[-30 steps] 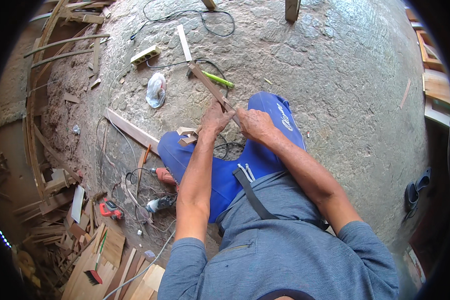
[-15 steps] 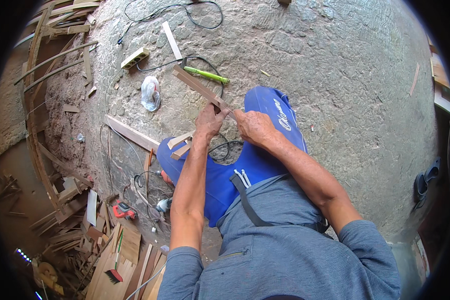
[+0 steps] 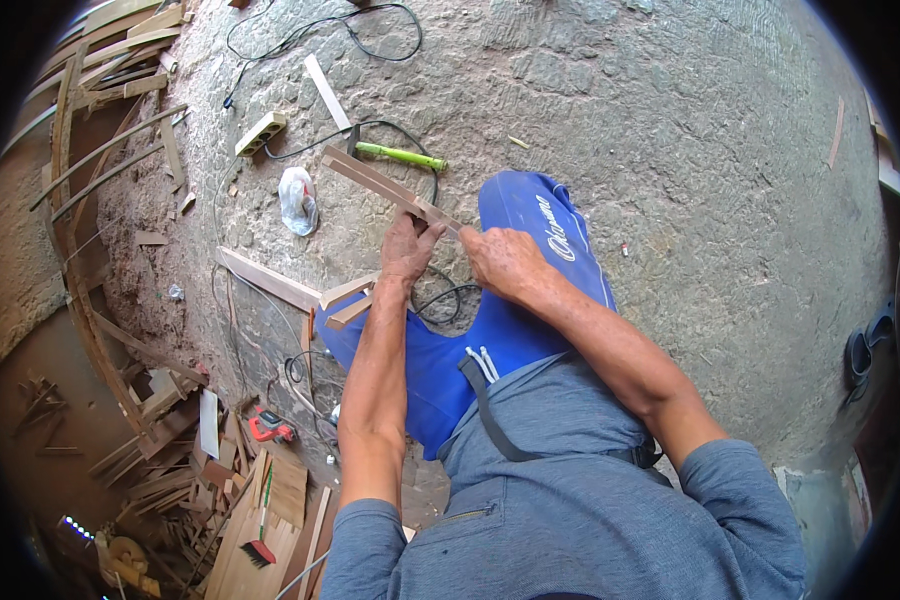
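Observation:
A narrow wooden strip point(image 3: 367, 181), seemingly two lengths side by side, slants from the far left down to my hands. My left hand point(image 3: 408, 247) is closed round its near part, thumb toward the right. My right hand point(image 3: 503, 262) is closed at the near end of the strip, its knuckles up; whether it also grips something small there is hidden. Two short wooden pieces point(image 3: 348, 290) stick out by my left forearm, over my left knee. A longer wooden piece point(image 3: 270, 279) reaches left from them along the floor.
Beyond the strip lie a hammer point(image 3: 402, 155) with a green handle, a power strip point(image 3: 261, 134), a plastic bag point(image 3: 298, 201) and a black cable point(image 3: 310, 35). At lower left are a red tool point(image 3: 271, 426), a brush point(image 3: 259, 551) and piled wood scraps. Sandals point(image 3: 857, 355) lie far right.
The view has shifted slightly, so the floor things at left sit a little differently. Both hands keep hold of the strip, its far end slightly further left and lower in the picture.

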`<control>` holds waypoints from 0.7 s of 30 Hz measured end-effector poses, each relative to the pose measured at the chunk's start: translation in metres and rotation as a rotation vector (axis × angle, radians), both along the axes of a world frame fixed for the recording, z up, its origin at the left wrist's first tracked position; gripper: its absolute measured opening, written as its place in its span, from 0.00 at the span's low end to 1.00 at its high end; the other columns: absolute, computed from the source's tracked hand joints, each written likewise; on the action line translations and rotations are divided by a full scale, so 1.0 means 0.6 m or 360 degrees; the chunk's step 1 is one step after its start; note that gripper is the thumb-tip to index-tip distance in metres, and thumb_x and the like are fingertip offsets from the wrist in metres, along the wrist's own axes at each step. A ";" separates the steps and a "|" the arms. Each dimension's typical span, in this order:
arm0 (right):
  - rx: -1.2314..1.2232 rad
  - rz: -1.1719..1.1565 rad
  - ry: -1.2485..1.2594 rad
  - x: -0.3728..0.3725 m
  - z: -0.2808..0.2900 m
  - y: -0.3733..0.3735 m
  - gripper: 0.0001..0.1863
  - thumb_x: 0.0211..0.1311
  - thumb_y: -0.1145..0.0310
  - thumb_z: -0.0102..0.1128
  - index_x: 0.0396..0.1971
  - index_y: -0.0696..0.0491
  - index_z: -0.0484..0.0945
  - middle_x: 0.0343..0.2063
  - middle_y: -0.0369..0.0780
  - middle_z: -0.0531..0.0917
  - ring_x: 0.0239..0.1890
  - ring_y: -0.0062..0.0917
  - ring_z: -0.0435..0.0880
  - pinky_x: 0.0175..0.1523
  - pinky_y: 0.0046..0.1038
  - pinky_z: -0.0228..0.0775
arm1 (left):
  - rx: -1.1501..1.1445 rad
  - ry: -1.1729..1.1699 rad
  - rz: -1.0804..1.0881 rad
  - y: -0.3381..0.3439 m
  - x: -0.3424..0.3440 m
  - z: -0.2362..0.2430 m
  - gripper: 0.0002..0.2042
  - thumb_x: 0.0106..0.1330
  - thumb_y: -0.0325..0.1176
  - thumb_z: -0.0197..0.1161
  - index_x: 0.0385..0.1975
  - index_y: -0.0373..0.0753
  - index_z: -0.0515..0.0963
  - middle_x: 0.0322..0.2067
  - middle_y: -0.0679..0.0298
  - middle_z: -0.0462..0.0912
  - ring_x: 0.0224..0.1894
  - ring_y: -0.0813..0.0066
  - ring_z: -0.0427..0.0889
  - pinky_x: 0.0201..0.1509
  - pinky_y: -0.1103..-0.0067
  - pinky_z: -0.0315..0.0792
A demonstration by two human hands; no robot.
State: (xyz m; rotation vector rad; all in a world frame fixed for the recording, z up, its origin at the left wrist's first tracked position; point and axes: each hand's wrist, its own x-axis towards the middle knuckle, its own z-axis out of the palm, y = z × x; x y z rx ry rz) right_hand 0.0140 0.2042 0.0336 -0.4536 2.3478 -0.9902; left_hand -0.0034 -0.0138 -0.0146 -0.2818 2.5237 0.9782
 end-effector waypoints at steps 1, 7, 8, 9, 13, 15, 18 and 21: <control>-0.0032 -0.0012 0.0028 0.000 0.001 0.006 0.09 0.61 0.70 0.53 0.38 0.59 0.77 0.28 0.52 0.86 0.34 0.49 0.88 0.37 0.48 0.81 | 0.0042 0.0003 0.0033 0.001 0.000 -0.002 0.20 0.61 0.31 0.71 0.50 0.33 0.71 0.40 0.56 0.86 0.48 0.68 0.86 0.51 0.72 0.78; -0.0182 -0.0073 0.0020 -0.009 -0.009 -0.003 0.09 0.62 0.70 0.50 0.36 0.60 0.75 0.25 0.55 0.84 0.32 0.53 0.86 0.36 0.52 0.77 | 0.0103 0.0061 0.0069 -0.007 0.017 -0.013 0.26 0.62 0.23 0.69 0.57 0.30 0.62 0.50 0.53 0.80 0.52 0.66 0.83 0.56 0.73 0.77; -0.0194 -0.0100 0.0029 -0.006 -0.013 -0.004 0.09 0.62 0.70 0.50 0.36 0.59 0.75 0.26 0.56 0.84 0.32 0.53 0.86 0.37 0.52 0.77 | 0.0324 0.0049 0.0131 -0.008 0.018 -0.017 0.29 0.62 0.19 0.65 0.60 0.31 0.57 0.55 0.51 0.75 0.57 0.63 0.80 0.60 0.72 0.76; -0.0201 -0.0124 0.0030 -0.007 -0.019 -0.010 0.09 0.62 0.70 0.50 0.37 0.59 0.75 0.26 0.56 0.84 0.33 0.53 0.86 0.37 0.52 0.77 | 0.0371 0.0107 0.0085 -0.011 0.016 -0.021 0.29 0.62 0.21 0.65 0.60 0.32 0.56 0.55 0.51 0.76 0.56 0.63 0.81 0.59 0.72 0.77; -0.0168 -0.0073 -0.0017 -0.004 -0.038 -0.007 0.09 0.62 0.70 0.50 0.37 0.58 0.75 0.26 0.55 0.84 0.33 0.53 0.86 0.37 0.52 0.77 | 0.0413 0.0197 0.0039 -0.018 0.018 -0.029 0.30 0.62 0.21 0.63 0.61 0.35 0.54 0.52 0.51 0.76 0.55 0.61 0.83 0.56 0.71 0.78; -0.0153 -0.0061 -0.0041 -0.009 -0.041 -0.003 0.09 0.63 0.70 0.50 0.38 0.57 0.76 0.26 0.55 0.84 0.33 0.53 0.86 0.37 0.52 0.77 | 0.0412 0.0183 0.0064 -0.017 0.017 -0.029 0.30 0.63 0.21 0.64 0.61 0.35 0.54 0.51 0.51 0.77 0.55 0.62 0.82 0.56 0.72 0.77; -0.0155 0.0037 -0.0009 -0.024 -0.033 0.009 0.09 0.63 0.70 0.50 0.39 0.57 0.76 0.25 0.55 0.84 0.32 0.53 0.86 0.36 0.52 0.77 | 0.0298 0.0114 0.0053 -0.014 0.012 -0.023 0.25 0.68 0.25 0.62 0.61 0.36 0.57 0.49 0.53 0.79 0.53 0.65 0.81 0.56 0.71 0.76; -0.0130 0.0047 0.0031 -0.040 -0.010 0.014 0.09 0.63 0.69 0.50 0.39 0.56 0.76 0.25 0.55 0.84 0.32 0.53 0.86 0.36 0.51 0.78 | 0.0213 0.0187 0.0011 -0.018 -0.006 0.002 0.19 0.72 0.31 0.61 0.57 0.35 0.64 0.45 0.55 0.80 0.48 0.68 0.81 0.53 0.71 0.76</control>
